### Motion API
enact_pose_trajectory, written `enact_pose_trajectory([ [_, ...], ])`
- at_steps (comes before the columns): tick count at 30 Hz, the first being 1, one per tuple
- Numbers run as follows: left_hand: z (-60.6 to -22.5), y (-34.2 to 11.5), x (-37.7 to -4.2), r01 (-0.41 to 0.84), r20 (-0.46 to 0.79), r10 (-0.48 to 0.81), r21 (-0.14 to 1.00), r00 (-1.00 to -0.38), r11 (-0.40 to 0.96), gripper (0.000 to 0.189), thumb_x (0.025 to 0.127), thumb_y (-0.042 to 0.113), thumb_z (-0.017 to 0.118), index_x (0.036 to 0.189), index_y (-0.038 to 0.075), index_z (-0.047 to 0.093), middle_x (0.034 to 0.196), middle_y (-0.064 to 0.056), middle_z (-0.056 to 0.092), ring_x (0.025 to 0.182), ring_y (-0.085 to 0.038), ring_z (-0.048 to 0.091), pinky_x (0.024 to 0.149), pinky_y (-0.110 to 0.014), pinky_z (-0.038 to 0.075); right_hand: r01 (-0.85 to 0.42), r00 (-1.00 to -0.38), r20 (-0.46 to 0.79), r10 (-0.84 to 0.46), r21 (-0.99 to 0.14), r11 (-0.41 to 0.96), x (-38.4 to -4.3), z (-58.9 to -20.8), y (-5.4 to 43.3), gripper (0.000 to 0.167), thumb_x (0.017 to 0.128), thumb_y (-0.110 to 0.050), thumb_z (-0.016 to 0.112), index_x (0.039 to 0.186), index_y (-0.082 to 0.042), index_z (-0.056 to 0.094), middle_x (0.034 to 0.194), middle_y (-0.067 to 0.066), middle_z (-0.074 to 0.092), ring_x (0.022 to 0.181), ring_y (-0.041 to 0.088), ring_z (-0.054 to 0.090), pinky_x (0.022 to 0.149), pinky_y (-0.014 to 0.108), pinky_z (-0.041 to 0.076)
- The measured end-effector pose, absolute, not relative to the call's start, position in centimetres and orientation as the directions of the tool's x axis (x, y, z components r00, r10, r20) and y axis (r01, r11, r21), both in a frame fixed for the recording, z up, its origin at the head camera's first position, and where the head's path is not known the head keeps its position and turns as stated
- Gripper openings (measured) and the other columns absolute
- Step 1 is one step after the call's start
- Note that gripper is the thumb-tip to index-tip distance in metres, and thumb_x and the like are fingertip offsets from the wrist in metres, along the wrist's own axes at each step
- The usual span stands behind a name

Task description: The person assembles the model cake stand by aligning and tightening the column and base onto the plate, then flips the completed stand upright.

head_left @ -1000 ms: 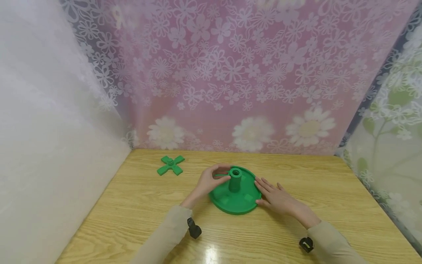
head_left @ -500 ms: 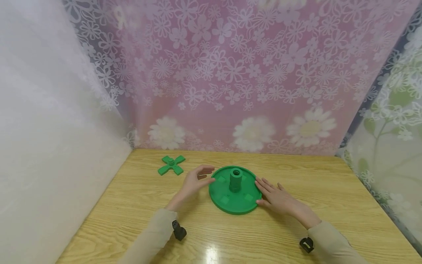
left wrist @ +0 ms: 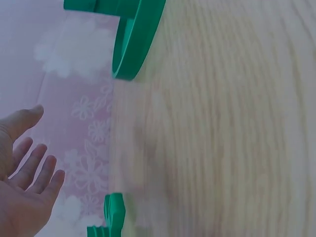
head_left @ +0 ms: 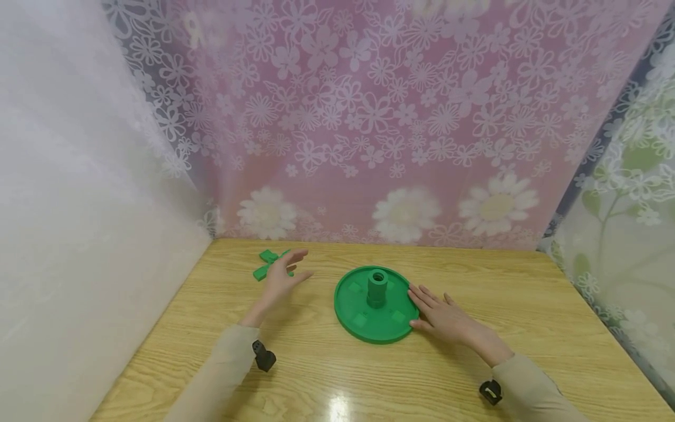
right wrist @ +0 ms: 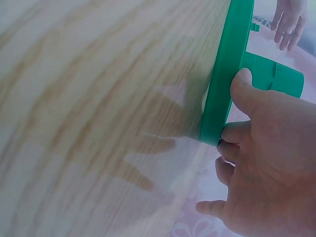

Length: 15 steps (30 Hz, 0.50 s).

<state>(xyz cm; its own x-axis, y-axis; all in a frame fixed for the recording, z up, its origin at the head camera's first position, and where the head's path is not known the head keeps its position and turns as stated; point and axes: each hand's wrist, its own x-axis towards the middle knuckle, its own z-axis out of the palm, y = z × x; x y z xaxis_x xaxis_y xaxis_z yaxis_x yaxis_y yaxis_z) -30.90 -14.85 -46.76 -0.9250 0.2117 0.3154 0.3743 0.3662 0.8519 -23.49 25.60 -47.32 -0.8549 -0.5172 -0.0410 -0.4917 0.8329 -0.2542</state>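
Note:
A round green tray-like base (head_left: 350, 319) with a raised rim lies flat on the table. From its middle rises a hollow green post (head_left: 377, 288). My right hand (head_left: 447, 321) rests against the base's right rim, fingers extended; the right wrist view shows the thumb (right wrist: 242, 89) touching that rim. Farther left, my left hand (head_left: 278, 282) hovers with spread fingers and holds nothing. It partly covers a green cross-shaped piece (head_left: 262, 273) in the head view. In the left wrist view, part of the cross piece (left wrist: 115, 212) shows below the hand (left wrist: 24, 182), apart from it.
The wood-grain table (head_left: 327, 375) carries both green parts. A pink flowered curtain (head_left: 337, 176) hangs along its back edge. A white sheet (head_left: 105, 234) stands at the left and a leafy patterned one (head_left: 622, 234) at the right.
My left hand has let go of the post and moved left, away from the base, to the cross piece. My right hand and the base have stayed in place.

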Motion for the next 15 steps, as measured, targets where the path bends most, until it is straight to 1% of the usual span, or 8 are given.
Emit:
enact_pose_trajectory([
  [5, -46.4, -16.7, -31.6, 0.381, 0.33, 0.192, 0.834, -0.924, 0.4, 0.057, 0.093, 0.013, 0.076, 0.143, -0.001, 0.052, 0.147, -0.02, 0.052, 0.137, -0.041, 0.047, 0.114, -0.058, 0.041, -0.491, -0.855, -0.043, -0.517, -0.251, 0.834, -23.4, -47.3, 25.6, 0.074, 0.104, -0.044, 0.055, 0.158, 0.001, 0.03, 0.165, 0.019, 0.024, 0.151, 0.042, 0.023, 0.113, 0.078, 0.019],
  [11, -46.4, -19.1, -32.3, 0.312, 0.293, 0.114, 0.829, -0.949, 0.465, 0.056, 0.094, 0.017, 0.075, 0.144, 0.004, 0.053, 0.146, -0.02, 0.053, 0.136, -0.038, 0.048, 0.113, -0.056, 0.042, -0.489, -0.856, -0.045, -0.516, -0.254, 0.834, -23.4, -47.2, 25.5, 0.074, 0.104, -0.043, 0.055, 0.158, 0.0, 0.03, 0.165, 0.019, 0.023, 0.151, 0.042, 0.022, 0.113, 0.078, 0.018],
  [15, -46.7, -20.7, -32.6, 0.255, 0.256, 0.066, 0.834, -0.964, 0.49, 0.058, 0.095, 0.018, 0.074, 0.146, 0.003, 0.051, 0.149, -0.021, 0.05, 0.138, -0.039, 0.045, 0.116, -0.055, 0.039, -0.493, -0.854, -0.041, -0.518, -0.25, 0.833, -23.4, -47.2, 25.5, 0.074, 0.104, -0.043, 0.055, 0.158, 0.001, 0.03, 0.165, 0.02, 0.023, 0.151, 0.043, 0.023, 0.113, 0.078, 0.019],
])
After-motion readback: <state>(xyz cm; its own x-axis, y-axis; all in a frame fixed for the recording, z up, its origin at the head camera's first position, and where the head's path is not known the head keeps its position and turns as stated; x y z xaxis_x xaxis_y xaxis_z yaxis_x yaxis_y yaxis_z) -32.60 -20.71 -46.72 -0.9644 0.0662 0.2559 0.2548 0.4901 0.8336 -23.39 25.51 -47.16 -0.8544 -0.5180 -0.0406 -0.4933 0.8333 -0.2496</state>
